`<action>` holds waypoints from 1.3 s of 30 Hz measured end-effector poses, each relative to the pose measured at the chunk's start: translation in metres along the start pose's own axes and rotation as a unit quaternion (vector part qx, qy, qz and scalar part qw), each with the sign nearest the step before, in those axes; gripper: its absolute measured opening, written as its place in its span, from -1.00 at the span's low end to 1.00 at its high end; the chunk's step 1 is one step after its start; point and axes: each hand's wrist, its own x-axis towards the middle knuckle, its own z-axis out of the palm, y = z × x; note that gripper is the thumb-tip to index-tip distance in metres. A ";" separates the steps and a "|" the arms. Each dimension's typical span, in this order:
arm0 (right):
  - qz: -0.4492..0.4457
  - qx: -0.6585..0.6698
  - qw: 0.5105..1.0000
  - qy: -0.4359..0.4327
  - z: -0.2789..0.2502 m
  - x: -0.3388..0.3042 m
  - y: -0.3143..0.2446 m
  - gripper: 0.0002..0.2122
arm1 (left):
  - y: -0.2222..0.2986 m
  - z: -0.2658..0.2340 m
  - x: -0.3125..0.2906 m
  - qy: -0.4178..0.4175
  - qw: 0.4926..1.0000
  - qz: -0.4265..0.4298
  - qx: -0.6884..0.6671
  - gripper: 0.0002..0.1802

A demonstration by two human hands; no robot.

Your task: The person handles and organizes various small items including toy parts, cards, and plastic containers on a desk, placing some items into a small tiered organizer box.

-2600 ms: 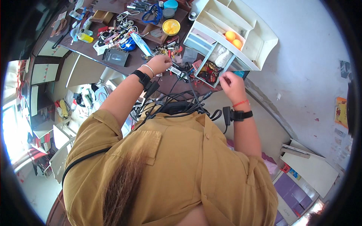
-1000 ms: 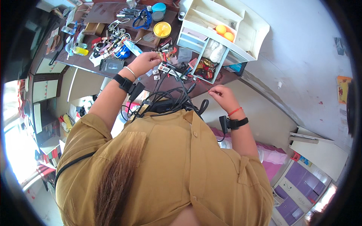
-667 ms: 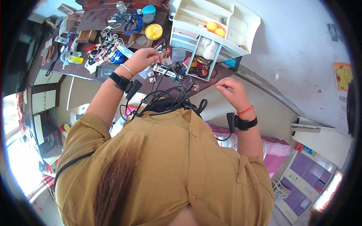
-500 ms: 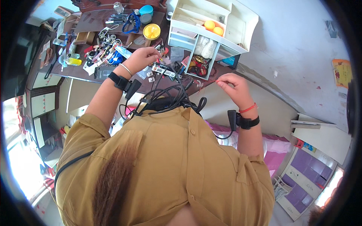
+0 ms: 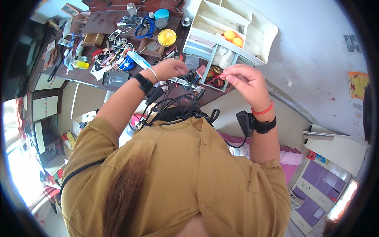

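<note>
My right hand (image 5: 246, 81) is raised in front of the white drawer unit's pulled-out drawer (image 5: 221, 87). Its thumb and forefinger pinch a thin red cord (image 5: 215, 78), which slants down to the left over the drawer. Inside that drawer lie white cloth-like bundles (image 5: 223, 57) and dark red and gold trinkets, partly hidden by my fingers. My left hand (image 5: 170, 69) hovers over the desk, left of the drawer, with its fingers drawn together; whatever they hold is too small to make out. Below it, black cables (image 5: 185, 96) loop in front of my chest.
The white drawer unit (image 5: 205, 23) carries two orange balls (image 5: 233, 38). On the brown desk stand a yellow round tub (image 5: 167, 37), a blue-lidded jar (image 5: 161, 14) and a yellow bottle (image 5: 80, 64). Cluttered small items and a blue mask (image 5: 138, 59) lie farther left.
My right hand has moved up and left, from beside the drawer to over it, carrying the red cord. My left hand has shifted right and slightly nearer. The whole view has shifted a little.
</note>
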 end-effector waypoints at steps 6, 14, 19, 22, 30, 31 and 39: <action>0.024 0.025 0.999 0.003 0.012 0.025 -0.016 -0.91 | -0.008 0.016 0.012 -0.102 0.992 0.036 -0.058 -0.68; 0.011 0.038 0.998 0.052 0.008 0.035 -0.007 -0.90 | -0.003 -0.002 0.000 0.018 0.998 -0.001 -0.060 -0.75; 0.038 0.033 0.996 0.076 0.005 0.035 0.007 -0.89 | 0.007 -0.012 -0.003 0.063 0.979 -0.005 -0.191 -0.74; 0.068 0.033 0.995 0.061 0.006 0.037 0.015 -0.88 | 0.010 -0.017 -0.001 0.083 0.976 -0.007 -0.203 -0.71; 0.099 0.056 0.993 0.019 0.018 0.050 0.039 -0.89 | 0.065 -0.034 -0.011 0.092 0.944 -0.020 -0.316 -0.73; 0.103 0.049 0.993 0.016 0.019 0.052 0.043 -0.89 | 0.072 -0.036 -0.012 0.094 0.934 -0.011 -0.344 -0.72; 0.122 -0.051 0.991 -0.003 0.031 0.066 0.070 -0.85 | 0.108 -0.040 -0.026 0.075 0.895 0.043 -0.437 -0.67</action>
